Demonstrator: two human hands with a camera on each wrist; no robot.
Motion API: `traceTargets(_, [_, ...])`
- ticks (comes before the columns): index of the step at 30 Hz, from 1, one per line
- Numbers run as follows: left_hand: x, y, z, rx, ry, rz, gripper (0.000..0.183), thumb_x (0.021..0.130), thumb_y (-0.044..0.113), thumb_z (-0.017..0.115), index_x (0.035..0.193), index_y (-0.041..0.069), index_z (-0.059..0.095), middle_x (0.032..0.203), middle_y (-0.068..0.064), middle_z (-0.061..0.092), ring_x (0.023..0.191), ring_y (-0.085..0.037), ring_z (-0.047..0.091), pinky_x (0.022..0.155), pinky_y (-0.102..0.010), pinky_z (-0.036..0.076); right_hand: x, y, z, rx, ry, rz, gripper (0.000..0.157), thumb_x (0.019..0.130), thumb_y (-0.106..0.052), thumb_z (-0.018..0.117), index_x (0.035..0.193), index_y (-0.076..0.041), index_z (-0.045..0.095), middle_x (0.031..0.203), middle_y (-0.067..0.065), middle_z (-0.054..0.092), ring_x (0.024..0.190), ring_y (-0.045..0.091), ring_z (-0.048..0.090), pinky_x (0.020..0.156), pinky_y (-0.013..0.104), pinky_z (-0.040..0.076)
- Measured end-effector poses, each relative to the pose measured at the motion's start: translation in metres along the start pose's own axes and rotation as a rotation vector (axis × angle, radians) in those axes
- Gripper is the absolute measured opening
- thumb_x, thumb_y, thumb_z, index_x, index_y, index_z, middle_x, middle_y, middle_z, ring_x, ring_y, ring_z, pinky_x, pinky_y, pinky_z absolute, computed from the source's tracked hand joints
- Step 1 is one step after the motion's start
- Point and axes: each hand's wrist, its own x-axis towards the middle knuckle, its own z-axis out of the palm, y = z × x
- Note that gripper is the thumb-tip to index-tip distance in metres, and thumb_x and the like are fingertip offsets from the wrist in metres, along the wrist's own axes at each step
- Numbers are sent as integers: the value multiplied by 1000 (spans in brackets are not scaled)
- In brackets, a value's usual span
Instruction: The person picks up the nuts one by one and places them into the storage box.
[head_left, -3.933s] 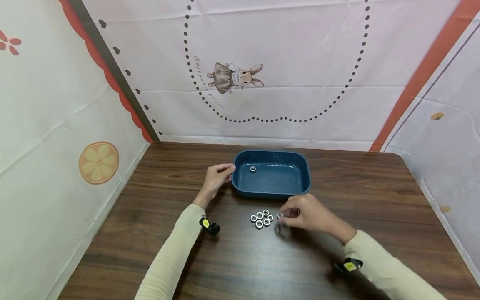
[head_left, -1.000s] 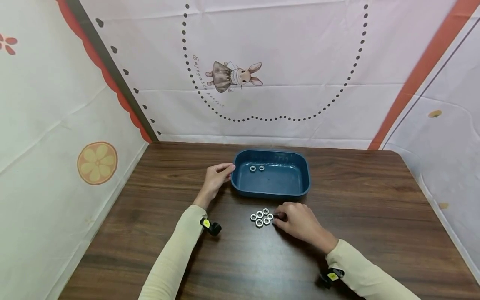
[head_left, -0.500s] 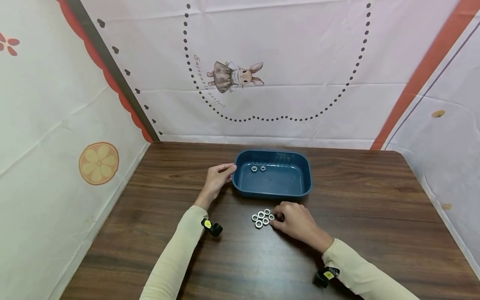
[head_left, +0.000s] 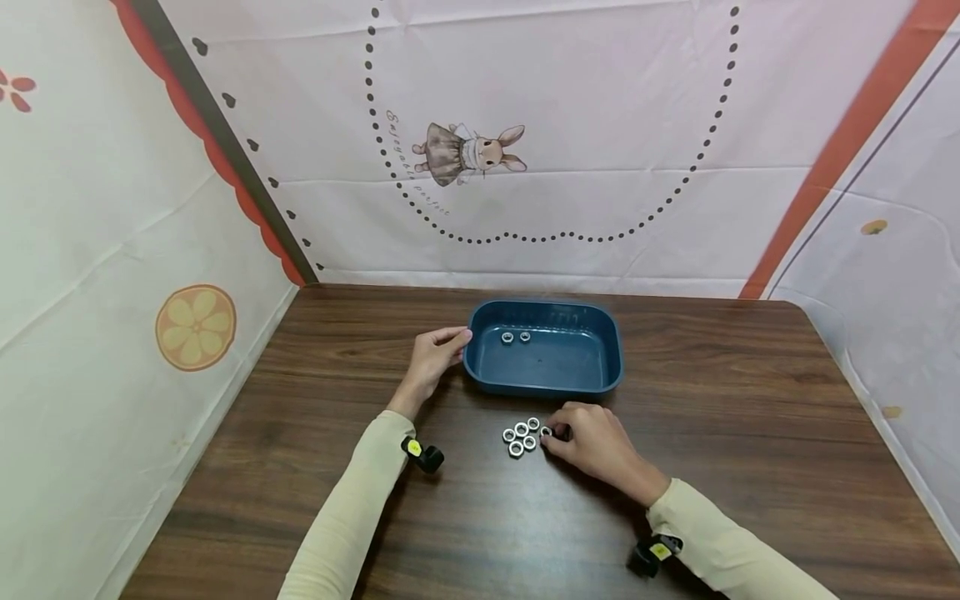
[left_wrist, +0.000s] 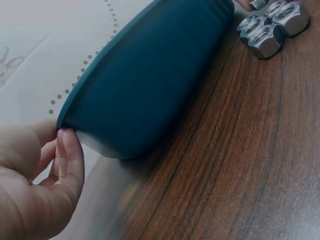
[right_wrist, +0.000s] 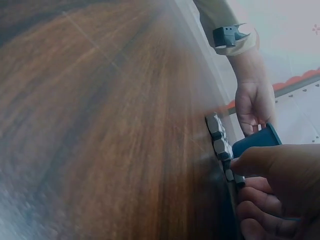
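My left hand (head_left: 432, 367) pinches the left rim of a blue plastic bin (head_left: 542, 392). In the left wrist view, thumb and fingers meet at the edge of the bin's wall (left_wrist: 145, 80). Two metal hex nuts (head_left: 507, 337) lie inside the bin near its back left. Just in front of the bin, several hex nuts (head_left: 521, 430) sit in a tight cluster on the table. At the cluster's right side, my right hand (head_left: 596, 442) pinches one hex nut (head_left: 546, 432) between thumb and fingers. That nut is partly covered by the fingertips.
The brown wooden table (head_left: 720, 400) extends on both sides of the bin. A printed white cloth (head_left: 600, 133) hangs behind it, with more cloth to the left and right. A small black camera (head_left: 423, 456) is strapped on each wrist.
A second nut has come into the bin since the oldest frame. My right hand has come back to the cluster and drawn one nut slightly to the right. The left hand stays on the rim.
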Motion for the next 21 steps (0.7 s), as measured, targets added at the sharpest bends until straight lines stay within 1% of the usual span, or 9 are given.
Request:
traceTargets(5, [0,0,1,-15,3,4,32,96,23,75,120,1,74,101,-5,72,78,-8,63,73,-20,59,-2,1,-2,5,-9,4,12,83,-27,85,89,-17,81,74,-13,60,64,-1,53,57,22,46])
traceTargets(7, [-1,0,2,-17,1,9,32,97,22,74,120,1,74,103,-8,72,78,-8,64,73,-20,59,-3,2,-6,16,-20,14,12,83,-27,85,89,-17,81,74,-14,60,64,-1,53,58,21,46])
traceTargets(9, [-2,0,3,-16,-8,11,33,97,23,74,121,0,74,108,-14,72,78,-8,64,73,-20,58,-5,3,-13,42,-36,21,11,84,-25,84,89,-17,81,74,-14,61,65,-2,54,59,21,47])
traceTargets(12, [-2,0,5,-10,-16,12,33,97,23,74,121,1,74,114,-20,71,78,-8,64,73,-20,58,-3,5,-30,116,-58,12,7,85,-20,83,91,-16,81,75,-14,64,68,-2,56,60,21,50])
traceTargets(14, [-1,-1,4,-12,-14,13,32,97,23,74,120,1,74,112,-19,71,78,-8,64,73,-20,59,3,7,-46,168,-77,-22,6,86,-17,83,92,-16,81,76,-13,65,68,-1,57,60,21,51])
traceTargets(16, [-1,-1,3,-18,-11,11,32,97,22,74,121,0,74,111,-19,71,78,-8,64,73,-19,58,13,11,-63,219,-108,-85,7,87,-17,82,94,-16,81,77,-13,65,68,0,58,58,21,52])
traceTargets(18, [-1,0,1,-23,-9,12,32,97,21,74,121,0,73,109,-15,72,78,-8,64,73,-19,59,26,16,-79,248,-140,-153,9,87,-17,83,96,-17,82,77,-14,65,67,1,58,57,21,52])
traceTargets(20, [-1,0,0,-33,-9,12,32,97,21,74,121,-1,73,105,-11,72,78,-7,64,73,-19,58,41,21,-95,266,-181,-196,11,87,-19,83,98,-17,82,77,-15,64,67,3,58,56,23,52])
traceTargets(21, [-1,0,0,-35,-9,11,32,97,21,74,121,0,73,106,-11,72,78,-7,64,74,-19,58,48,24,-102,273,-196,-218,12,88,-20,83,99,-17,82,77,-15,64,67,4,58,56,23,52])
